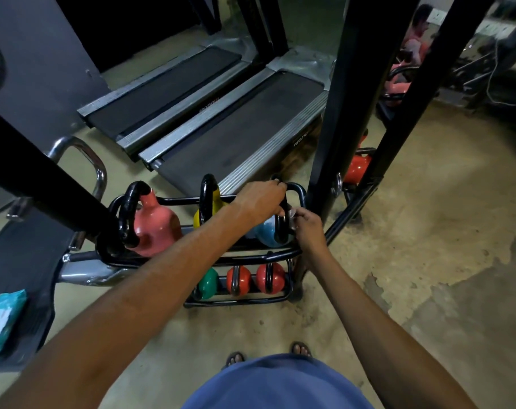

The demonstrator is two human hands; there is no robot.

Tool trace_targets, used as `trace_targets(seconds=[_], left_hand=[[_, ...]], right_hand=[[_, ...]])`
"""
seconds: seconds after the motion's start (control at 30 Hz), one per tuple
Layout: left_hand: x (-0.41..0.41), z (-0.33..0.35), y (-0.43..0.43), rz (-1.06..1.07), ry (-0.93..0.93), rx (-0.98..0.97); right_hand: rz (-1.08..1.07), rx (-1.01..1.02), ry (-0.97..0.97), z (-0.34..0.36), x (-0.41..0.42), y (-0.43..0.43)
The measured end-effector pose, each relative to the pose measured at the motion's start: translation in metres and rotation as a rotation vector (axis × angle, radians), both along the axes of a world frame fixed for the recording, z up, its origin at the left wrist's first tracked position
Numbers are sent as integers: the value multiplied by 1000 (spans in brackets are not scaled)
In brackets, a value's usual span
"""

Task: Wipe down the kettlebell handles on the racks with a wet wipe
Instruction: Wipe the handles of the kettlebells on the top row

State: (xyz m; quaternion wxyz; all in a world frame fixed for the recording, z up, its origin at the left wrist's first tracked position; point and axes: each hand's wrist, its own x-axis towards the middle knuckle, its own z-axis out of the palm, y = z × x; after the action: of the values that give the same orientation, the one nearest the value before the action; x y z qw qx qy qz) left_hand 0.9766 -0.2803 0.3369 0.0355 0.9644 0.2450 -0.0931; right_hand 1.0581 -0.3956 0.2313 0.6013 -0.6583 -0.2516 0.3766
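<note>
Black handle [281,228] of blue kettlebell [265,233] gripped by left hand [261,199], white wet wipe [291,214] pinched by right hand [307,224]; wipe may be dropped if pinch slackens.

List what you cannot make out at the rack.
Head view throughout.
- Hidden: top of blue kettlebell handle, under left hand.
- Too small: wet wipe, a pale scrap at right hand; handle contact unclear.
- Hidden: handle of green kettlebell, behind left forearm.
- Cut off: wipes pack, by left edge.
</note>
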Motion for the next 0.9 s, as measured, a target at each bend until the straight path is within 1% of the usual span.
trace_targets(seconds=[0.1,0.23,0.3,0.37,0.43,0.63,0.67,0.8,0.9], left_hand=[[0,-3,1,10,11,-1],[0,2,-1,13,11,-11],[0,3,-2,14,16,-13],[0,3,-2,13,25,-8],[1,2,-2,10,22,1],[0,3,-2,2,17,39],[0,3,-3,2,18,40],[-1,2,-3,0,10,34],[-2,3,-3,1,-8,20]], right_hand=[[40,-45,-6,1,7,8],[136,-112,66,15,21,20],[183,-123,51,17,25,24],[251,-139,-1,12,27,20],[305,-111,-76,8,29,9],[242,-147,-363,-6,19,-16],[225,-141,-380,-8,15,-19],[78,-64,-216,-9,0,-29],[2,-68,-68,-15,-8,-33]])
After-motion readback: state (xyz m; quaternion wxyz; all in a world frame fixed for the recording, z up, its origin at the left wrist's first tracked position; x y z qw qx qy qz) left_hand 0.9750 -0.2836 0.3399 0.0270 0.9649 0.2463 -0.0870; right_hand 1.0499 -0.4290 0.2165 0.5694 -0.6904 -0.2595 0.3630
